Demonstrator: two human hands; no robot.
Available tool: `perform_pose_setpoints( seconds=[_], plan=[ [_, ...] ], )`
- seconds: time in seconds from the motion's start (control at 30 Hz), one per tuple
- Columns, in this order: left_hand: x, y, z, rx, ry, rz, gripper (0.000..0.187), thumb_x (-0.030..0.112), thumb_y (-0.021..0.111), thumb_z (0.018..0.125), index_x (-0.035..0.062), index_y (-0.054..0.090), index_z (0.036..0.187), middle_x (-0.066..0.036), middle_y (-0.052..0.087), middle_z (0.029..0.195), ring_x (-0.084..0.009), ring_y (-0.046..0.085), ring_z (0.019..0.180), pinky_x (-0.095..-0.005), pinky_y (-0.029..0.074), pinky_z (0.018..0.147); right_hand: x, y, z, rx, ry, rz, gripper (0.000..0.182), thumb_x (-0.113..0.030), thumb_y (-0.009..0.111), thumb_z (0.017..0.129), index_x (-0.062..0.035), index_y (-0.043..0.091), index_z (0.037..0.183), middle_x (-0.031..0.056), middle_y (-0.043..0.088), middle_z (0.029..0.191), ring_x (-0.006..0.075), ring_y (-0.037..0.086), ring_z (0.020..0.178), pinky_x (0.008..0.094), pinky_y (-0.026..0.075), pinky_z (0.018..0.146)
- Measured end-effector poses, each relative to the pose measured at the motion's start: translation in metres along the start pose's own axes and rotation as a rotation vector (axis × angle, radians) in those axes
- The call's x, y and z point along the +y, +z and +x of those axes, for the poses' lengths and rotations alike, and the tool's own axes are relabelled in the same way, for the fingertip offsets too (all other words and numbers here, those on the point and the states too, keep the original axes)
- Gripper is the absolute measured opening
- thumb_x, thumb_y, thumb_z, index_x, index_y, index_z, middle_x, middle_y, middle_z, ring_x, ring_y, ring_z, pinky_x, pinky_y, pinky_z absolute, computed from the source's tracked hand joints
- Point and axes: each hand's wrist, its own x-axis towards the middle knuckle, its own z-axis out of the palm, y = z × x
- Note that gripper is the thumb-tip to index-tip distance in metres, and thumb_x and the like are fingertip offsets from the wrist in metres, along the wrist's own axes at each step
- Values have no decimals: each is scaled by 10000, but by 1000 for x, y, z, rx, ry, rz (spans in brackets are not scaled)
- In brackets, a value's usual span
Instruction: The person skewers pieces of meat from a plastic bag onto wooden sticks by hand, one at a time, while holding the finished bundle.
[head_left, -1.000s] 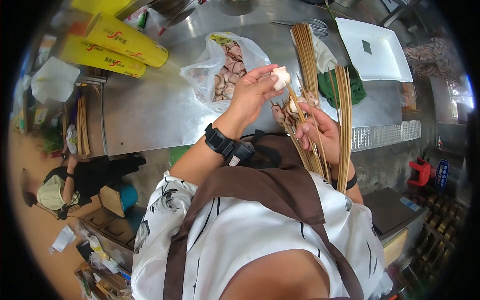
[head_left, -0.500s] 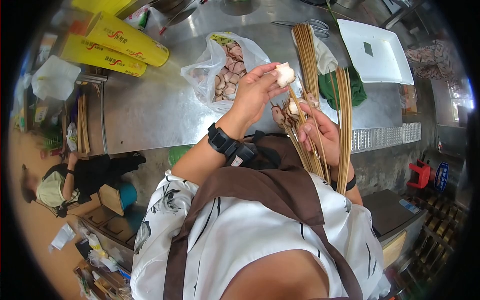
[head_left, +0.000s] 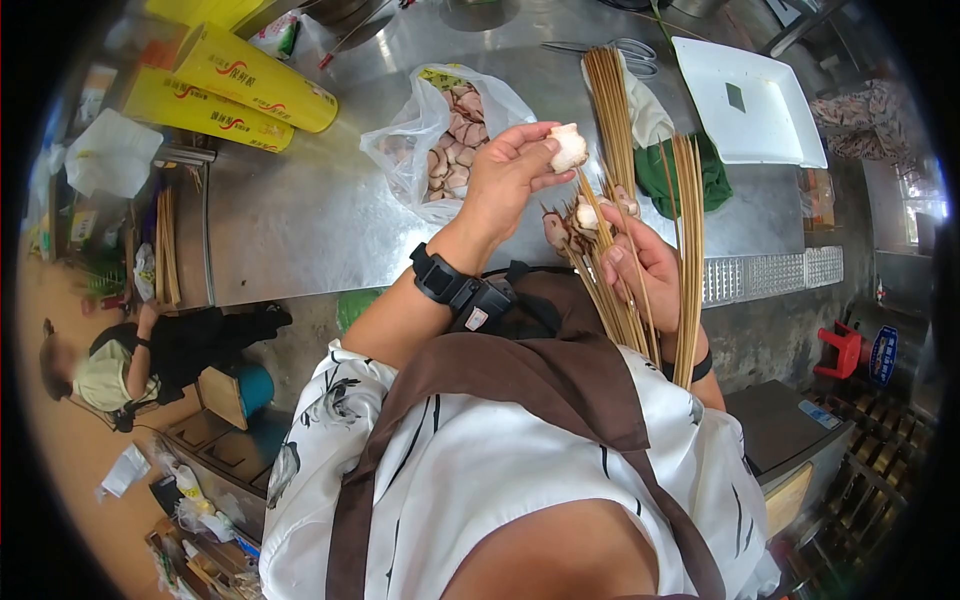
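Between the thumb and fingers of my left hand (head_left: 508, 172) is a pale food slice (head_left: 568, 148) with a browned edge. My right hand (head_left: 645, 262) is closed around a bundle of thin wooden skewers (head_left: 617, 312). Several skewers carry similar slices (head_left: 556, 229) at their far ends. One skewer's tip reaches up close to the slice in my left hand. Beyond that hand, an open clear plastic bag (head_left: 400, 185) holds many pinkish slices (head_left: 460, 135). Another bunch of skewers (head_left: 688, 250) stands just right of my right hand.
More skewers (head_left: 606, 95) lie on the metal table (head_left: 290, 240) beside a white cloth (head_left: 650, 115) and a green cloth (head_left: 708, 178). A white tray (head_left: 770, 110), scissors (head_left: 635, 58) and yellow rolls (head_left: 260, 80) are farther out. Another person (head_left: 125, 365) is at the left.
My left hand has shifted very slightly left with the slice in it. My right hand and the skewers look the same.
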Motion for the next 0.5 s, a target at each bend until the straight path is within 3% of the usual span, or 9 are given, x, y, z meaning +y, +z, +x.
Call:
perform_pose_setpoints(
  seconds=[0.37, 0.5],
  plan=[
    [-2, 13, 0, -17, -39, -76, 403, -19, 568, 790, -43, 409, 1160, -138, 582, 1027, -212, 594, 928, -284, 506, 749, 2, -4, -1, -24, -49, 54, 421, -132, 436, 912, -20, 320, 1301, 33, 548, 714, 27, 396, 510, 160, 332, 492],
    [-6, 15, 0, -31, 11, 1, 380, -22, 570, 793, 4, 442, 1150, -114, 575, 1061, -206, 577, 969, -283, 482, 774, 0, -4, -2, 4, -39, 83, 413, -170, 415, 923, -24, 323, 1298, 64, 578, 744, 49, 436, 514, 169, 366, 501]
  ],
)
